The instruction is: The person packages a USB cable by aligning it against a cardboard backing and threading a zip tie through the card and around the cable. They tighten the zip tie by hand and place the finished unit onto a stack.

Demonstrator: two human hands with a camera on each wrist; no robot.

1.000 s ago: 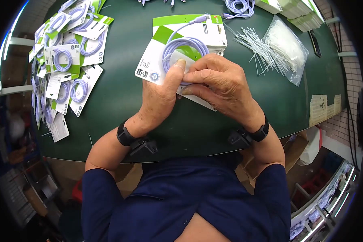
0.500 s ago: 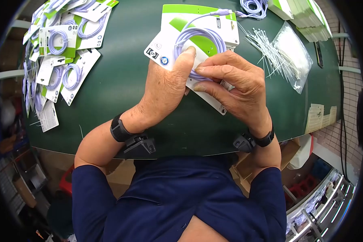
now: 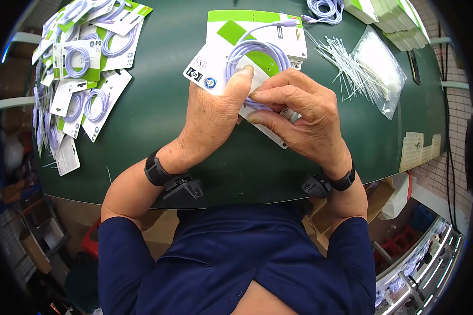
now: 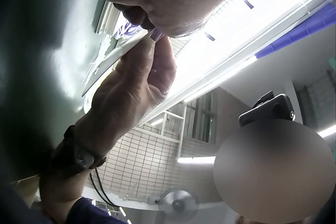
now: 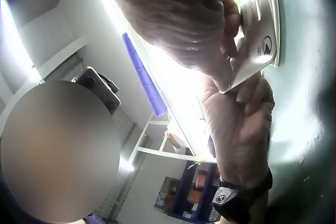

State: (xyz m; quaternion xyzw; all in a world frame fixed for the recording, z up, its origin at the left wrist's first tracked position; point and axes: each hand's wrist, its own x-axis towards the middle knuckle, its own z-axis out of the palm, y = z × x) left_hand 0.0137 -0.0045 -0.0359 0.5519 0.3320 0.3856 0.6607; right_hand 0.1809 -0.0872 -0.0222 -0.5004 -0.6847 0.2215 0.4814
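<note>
In the head view a coiled lilac cable lies on a white and green card, its plug pointing up and right. The left hand grips the card from the left, thumb on its face inside the coil. At the coil's lower right, the right hand pinches with thumb and forefinger; what exactly lies between the tips is partly hidden. In the right wrist view the card shows its printed back between both hands. Behind it sits a stack of cards.
Carded cables are heaped at the left of the green table. White cable ties and a clear bag of them lie at the right. Beyond are another coiled cable and card stacks.
Both hands and the card have shifted to the right in the head view compared with a second ago. The left hand keeps its grip and the right hand keeps pinching at the coil's lower edge.
</note>
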